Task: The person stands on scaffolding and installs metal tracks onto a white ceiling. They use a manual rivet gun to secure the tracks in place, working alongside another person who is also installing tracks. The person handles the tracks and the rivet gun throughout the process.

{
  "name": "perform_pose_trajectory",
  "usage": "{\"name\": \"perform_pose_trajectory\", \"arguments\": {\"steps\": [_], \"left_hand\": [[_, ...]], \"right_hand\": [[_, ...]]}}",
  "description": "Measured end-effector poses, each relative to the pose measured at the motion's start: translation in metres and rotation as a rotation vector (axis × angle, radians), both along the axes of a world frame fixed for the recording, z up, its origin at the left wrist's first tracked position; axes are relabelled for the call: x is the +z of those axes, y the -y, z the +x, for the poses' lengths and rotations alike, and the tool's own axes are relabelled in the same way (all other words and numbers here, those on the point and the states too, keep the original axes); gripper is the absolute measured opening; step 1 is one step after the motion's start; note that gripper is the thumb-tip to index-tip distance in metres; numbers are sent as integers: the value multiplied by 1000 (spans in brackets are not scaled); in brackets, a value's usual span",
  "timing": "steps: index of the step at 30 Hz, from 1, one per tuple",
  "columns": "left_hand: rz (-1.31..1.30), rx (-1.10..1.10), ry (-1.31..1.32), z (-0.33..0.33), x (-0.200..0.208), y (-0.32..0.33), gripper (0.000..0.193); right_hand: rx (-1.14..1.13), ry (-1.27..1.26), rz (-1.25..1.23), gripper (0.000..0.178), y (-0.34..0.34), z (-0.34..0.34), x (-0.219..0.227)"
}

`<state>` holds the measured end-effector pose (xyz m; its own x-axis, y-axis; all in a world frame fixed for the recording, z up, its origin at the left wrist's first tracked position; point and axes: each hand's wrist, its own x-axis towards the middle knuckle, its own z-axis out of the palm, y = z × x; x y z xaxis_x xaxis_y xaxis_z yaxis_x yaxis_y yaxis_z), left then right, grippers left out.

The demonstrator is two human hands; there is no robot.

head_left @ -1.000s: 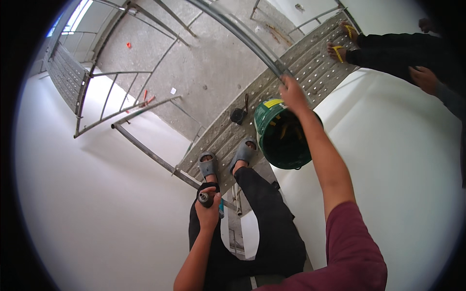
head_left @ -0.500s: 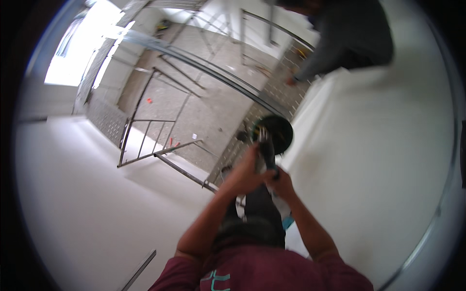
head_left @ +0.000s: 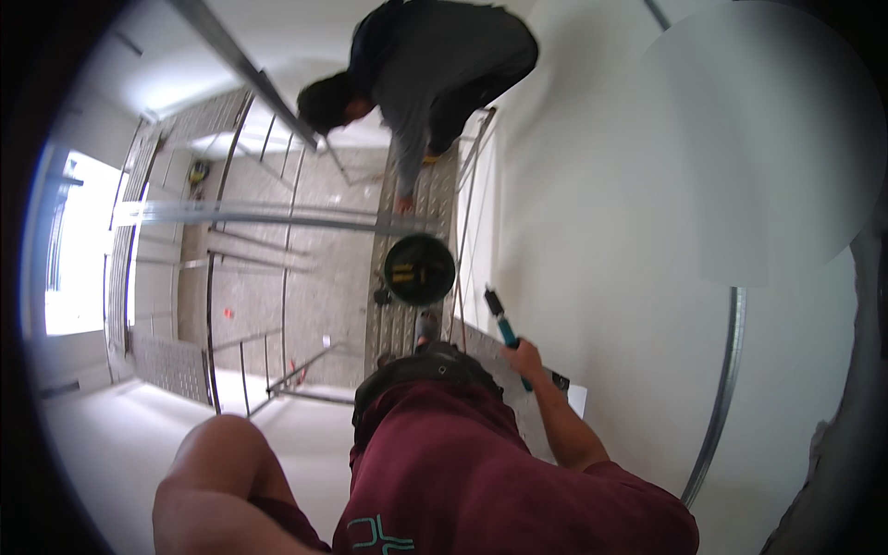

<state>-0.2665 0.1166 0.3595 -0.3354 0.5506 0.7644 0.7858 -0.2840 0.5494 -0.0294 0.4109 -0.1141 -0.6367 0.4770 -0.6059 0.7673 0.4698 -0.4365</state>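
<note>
My right hand [head_left: 524, 359] is wrapped round a slim teal-and-black tool [head_left: 500, 320] with a thin tip, which looks like a nail-fixing tool. It points up and to the left, beside the pale wall panel. My left arm [head_left: 222, 462] is bent at the lower left; its hand is out of sight. Ahead of my feet a round dark green bucket [head_left: 398, 294] stands on the studded metal plank [head_left: 387, 328], with yellow-handled things inside. Neither hand touches the bucket.
A co-worker in grey [head_left: 435, 65] crouches ahead, one hand [head_left: 404, 205] low at the plank. A long metal channel [head_left: 296, 219] runs leftward from near the bucket. Scaffold frames [head_left: 211, 305] stand over the floor lower down at left. A pale wall [head_left: 610, 213] rises along my right.
Both hands were together on the tool over the bucket; now only my right holds it, farther right. My left hand has left it and the view. My view has turned.
</note>
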Motion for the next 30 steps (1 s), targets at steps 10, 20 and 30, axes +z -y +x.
{"name": "perform_pose_trajectory", "arguments": {"steps": [10, 20, 30], "left_hand": [[-71, 288, 59, -36, -41, -12, 32], [-1879, -385, 890, 9, -461, 121, 36], [-911, 72, 1171, 74, -537, 115, 35]], "right_hand": [[-174, 221, -241, 39, -28, 58, -28], [-375, 209, -323, 38, -30, 63, -26], [-424, 404, -298, 38, 3, 117, -23]]}}
